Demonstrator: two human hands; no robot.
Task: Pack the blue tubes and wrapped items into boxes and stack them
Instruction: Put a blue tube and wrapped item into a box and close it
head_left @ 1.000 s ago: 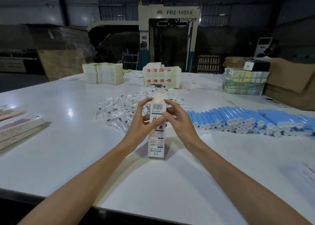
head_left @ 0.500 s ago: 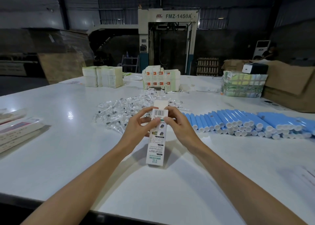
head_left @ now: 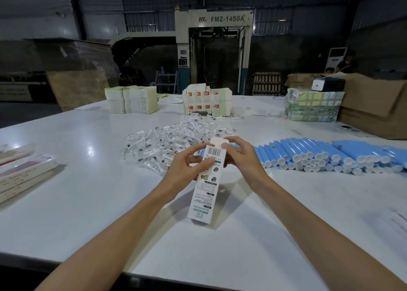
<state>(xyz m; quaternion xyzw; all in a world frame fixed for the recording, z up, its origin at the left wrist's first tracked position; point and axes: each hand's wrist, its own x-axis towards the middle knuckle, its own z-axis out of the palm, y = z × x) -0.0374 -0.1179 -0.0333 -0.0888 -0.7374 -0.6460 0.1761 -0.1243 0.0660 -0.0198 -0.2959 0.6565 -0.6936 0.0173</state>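
I see a slim white cardboard box held tilted over the middle of the glossy white table, flap end pointing far. Fingers hide its opening, so I cannot see inside. The small print is too fine to read, though a barcode shows near the flap. I cannot tell whether its near end touches the table. The left hand curls round the box's upper part. The right hand pinches the flap. Just beyond lies a heap of clear, crinkly wrapped items. On the right, smooth blue tubes with white caps lie in rows, cut off at the edge. On the left, flat cartons are partly cut off.
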